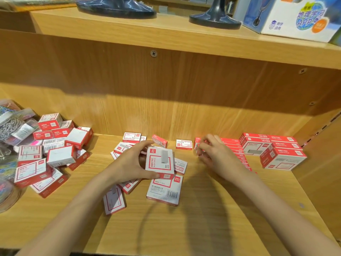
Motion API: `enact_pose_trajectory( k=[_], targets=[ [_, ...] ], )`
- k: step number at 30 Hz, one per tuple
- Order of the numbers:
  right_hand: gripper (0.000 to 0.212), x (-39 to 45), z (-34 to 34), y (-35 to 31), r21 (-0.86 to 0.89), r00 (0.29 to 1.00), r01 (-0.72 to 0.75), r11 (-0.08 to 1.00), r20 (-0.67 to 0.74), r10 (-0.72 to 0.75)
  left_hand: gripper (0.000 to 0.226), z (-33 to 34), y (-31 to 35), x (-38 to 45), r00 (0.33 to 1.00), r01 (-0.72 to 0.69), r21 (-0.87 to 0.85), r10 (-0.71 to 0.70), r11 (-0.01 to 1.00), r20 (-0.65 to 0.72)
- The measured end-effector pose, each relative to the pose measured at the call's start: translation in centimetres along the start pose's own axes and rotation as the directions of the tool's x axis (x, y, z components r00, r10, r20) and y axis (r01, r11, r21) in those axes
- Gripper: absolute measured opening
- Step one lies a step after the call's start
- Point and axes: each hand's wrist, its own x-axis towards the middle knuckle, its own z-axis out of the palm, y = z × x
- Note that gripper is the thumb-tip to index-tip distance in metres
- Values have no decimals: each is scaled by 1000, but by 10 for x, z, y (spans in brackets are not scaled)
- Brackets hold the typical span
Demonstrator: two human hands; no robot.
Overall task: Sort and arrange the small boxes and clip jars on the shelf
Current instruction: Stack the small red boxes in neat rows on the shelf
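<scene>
My left hand (132, 163) grips a red-and-white staple box (160, 161) above a loose scatter of similar small boxes (164, 189) in the middle of the wooden shelf (203, 228). My right hand (214, 152) is blurred and reaches to a row of small red boxes (234, 148) at the right; its fingers are curled around one small box at the row's left end. Bigger red-and-white boxes (282, 157) are stacked neatly at the far right. A jumbled pile of boxes (53, 146) lies at the left, beside clear clip jars (13, 122).
The shelf's back panel (166, 111) rises just behind the boxes. A side wall (323, 154) closes the right end. On the upper shelf stand two dark stand bases (215, 20) and a printed carton (295, 15). Bare wood lies at the front.
</scene>
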Motion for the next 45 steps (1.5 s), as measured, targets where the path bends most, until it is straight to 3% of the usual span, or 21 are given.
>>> enact_pose_trajectory(
  k=[2, 4, 6, 10, 13, 16, 21, 27, 32, 35, 38, 42, 45],
  targets=[
    [28, -2, -5, -19, 323, 997, -80, 943, 31, 73, 96, 3, 5, -2, 996, -23, -52, 18, 998, -90],
    [58, -6, -7, -39, 485, 990, -79, 871, 139, 13, 95, 5, 17, -3, 988, -26, -136, 5, 990, -153],
    [69, -11, -1, -54, 468, 991, -3, 884, 117, -59, 93, 9, 32, -2, 985, 3, -274, -50, 962, -166],
    [44, -18, -1, -62, 417, 978, -87, 905, -138, 158, 86, 23, 61, 0, 995, 10, -258, -35, 966, -91],
    [26, -30, -10, -49, 440, 946, -131, 889, -212, 245, 67, 29, 71, 0, 999, -9, -254, 21, 967, 43],
    [48, -50, -26, -33, 543, 922, -233, 807, -141, 362, 50, 35, 75, 3, 982, -128, -246, 157, 961, 103],
    [31, -82, -53, -18, 432, 928, -226, 873, -176, 328, 30, 56, 92, 20, 954, -275, -288, 298, 917, 38],
    [45, -120, -79, -13, 474, 887, -360, 804, -94, 453, 23, 94, 120, 38, 905, -349, -330, 407, 877, 124],
    [46, -145, -103, 10, 351, 866, -457, 817, -33, 498, 22, 123, 139, 49, 881, -344, -335, 425, 877, 207],
    [44, -158, -115, 41, 206, 835, -517, 831, -92, 542, 18, 132, 144, 63, 875, -450, -108, 462, 886, 143],
    [44, -163, -110, 70, 118, 812, -573, 811, -54, 581, 26, 139, 134, 75, 883, -466, 158, 444, 871, 154],
    [44, -152, -99, 90, 33, 832, -547, 836, -84, 548, 35, 145, 120, 79, 904, -415, 280, 359, 866, 230],
    [59, -141, -92, 91, -243, 822, -569, 786, -200, 533, 37, 149, 116, 79, 899, -433, 301, 382, 850, 215]
  ],
)
